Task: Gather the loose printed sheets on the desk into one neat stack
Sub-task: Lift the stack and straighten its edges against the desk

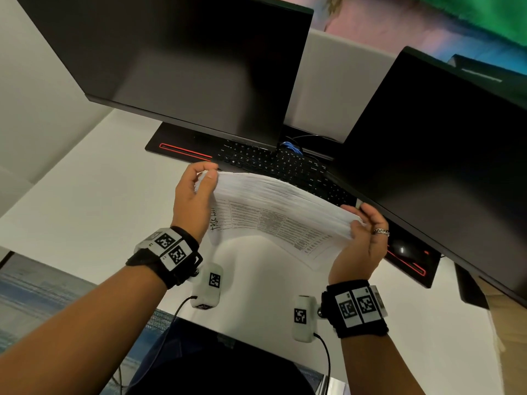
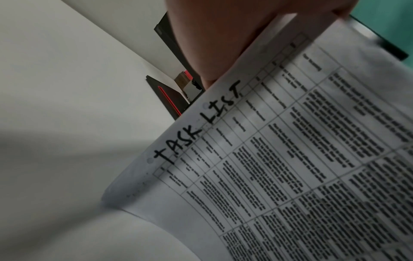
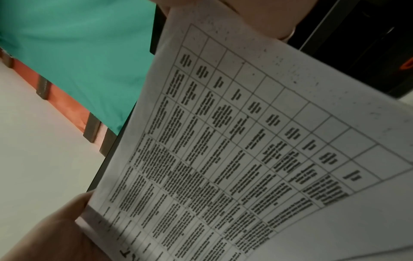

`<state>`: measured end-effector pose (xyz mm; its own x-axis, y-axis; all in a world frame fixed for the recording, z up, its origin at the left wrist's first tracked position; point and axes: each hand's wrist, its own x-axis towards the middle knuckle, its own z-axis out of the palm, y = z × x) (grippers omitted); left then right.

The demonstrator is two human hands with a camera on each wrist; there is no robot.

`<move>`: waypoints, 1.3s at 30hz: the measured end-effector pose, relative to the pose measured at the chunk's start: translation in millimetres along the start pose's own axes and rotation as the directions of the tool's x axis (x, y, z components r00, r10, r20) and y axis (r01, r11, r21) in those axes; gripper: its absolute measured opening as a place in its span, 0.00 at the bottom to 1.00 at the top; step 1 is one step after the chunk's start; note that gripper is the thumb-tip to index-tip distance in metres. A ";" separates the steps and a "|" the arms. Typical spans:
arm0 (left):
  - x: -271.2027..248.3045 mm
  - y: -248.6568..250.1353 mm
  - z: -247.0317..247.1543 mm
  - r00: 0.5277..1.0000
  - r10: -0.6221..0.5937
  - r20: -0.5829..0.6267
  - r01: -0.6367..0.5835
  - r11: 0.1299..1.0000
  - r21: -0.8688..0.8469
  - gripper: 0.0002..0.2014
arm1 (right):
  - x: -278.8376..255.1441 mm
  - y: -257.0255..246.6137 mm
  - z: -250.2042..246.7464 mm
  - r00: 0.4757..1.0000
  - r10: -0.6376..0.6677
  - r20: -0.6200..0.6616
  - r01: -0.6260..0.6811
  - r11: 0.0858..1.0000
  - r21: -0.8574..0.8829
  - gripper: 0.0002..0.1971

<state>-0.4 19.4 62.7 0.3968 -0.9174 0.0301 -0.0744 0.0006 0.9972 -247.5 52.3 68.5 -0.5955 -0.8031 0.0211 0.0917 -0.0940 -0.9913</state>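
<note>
**Stack held on edge, both hands — squaring step**

Sheets point(image 1: 281, 206) gathered into one thick stack, held above the bench point(image 1: 85, 195) at frame centre, in front of the keyboard point(image 1: 273, 163). Left hand point(image 1: 194, 199) clamps the stack's left end, thumb over the top edge; right hand point(image 1: 362, 240) grips the right end, fingers point(image 1: 375, 220) curled round it. Front sheet reads "TASK LIST" w/ printed table; its lower part bows out toward the camera. Top edges look fanned, not flush.

Judgement: approx. last stage, tapping/aligning left.

Risks:
- Stack sags in the middle; if either grip loosens, inner sheets could slide out & scatter.
- Bowed front sheet may crease or catch when the stack goes down.
- Monitor point(image 1: 445, 155) lower edge close by right hand — knock possible.
</note>
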 end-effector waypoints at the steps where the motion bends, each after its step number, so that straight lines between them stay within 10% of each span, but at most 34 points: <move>1: 0.2 0.4 0.4 1.000 -0.010 -0.010 0.010 1.000 -0.005 0.10 | -0.1 -0.3 0.8 1.000 0.004 0.007 -0.004 1.000 0.005 0.15; 8: 0.6 -9.3 -12.8 0.975 -0.048 0.216 0.024 0.994 0.110 0.29 | 9.5 -6.2 -9.8 0.959 0.097 0.268 -0.066 0.990 -0.123 0.43; 13: 7.0 -7.6 -14.7 0.964 -0.084 0.253 0.060 0.993 0.103 0.14 | 19.7 -9.7 -16.6 0.947 0.129 0.295 -0.088 0.985 -0.147 0.24; 18: 2.6 -17.4 -25.6 0.914 -0.113 0.389 0.078 0.991 0.106 0.35 | 17.4 -6.4 -24.2 0.895 0.206 0.396 -0.185 0.979 -0.090 0.45; 26: -0.3 -17.5 -23.6 0.907 -0.143 0.396 0.094 0.986 0.141 0.16 | 15.6 -0.6 -22.0 0.897 0.205 0.391 -0.203 0.978 -0.048 0.45; 39: -7.4 -7.9 -21.2 0.917 -0.128 0.378 0.067 0.983 0.172 0.13 | 15.9 3.7 -21.1 0.918 0.210 0.335 -0.185 0.977 -0.106 0.60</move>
<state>16.7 34.7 56.0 0.0279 -0.9916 -0.1259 -0.2040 -0.1290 0.9704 -273.5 51.7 62.5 -0.2602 -0.9546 -0.1453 0.1145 0.1189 -0.9863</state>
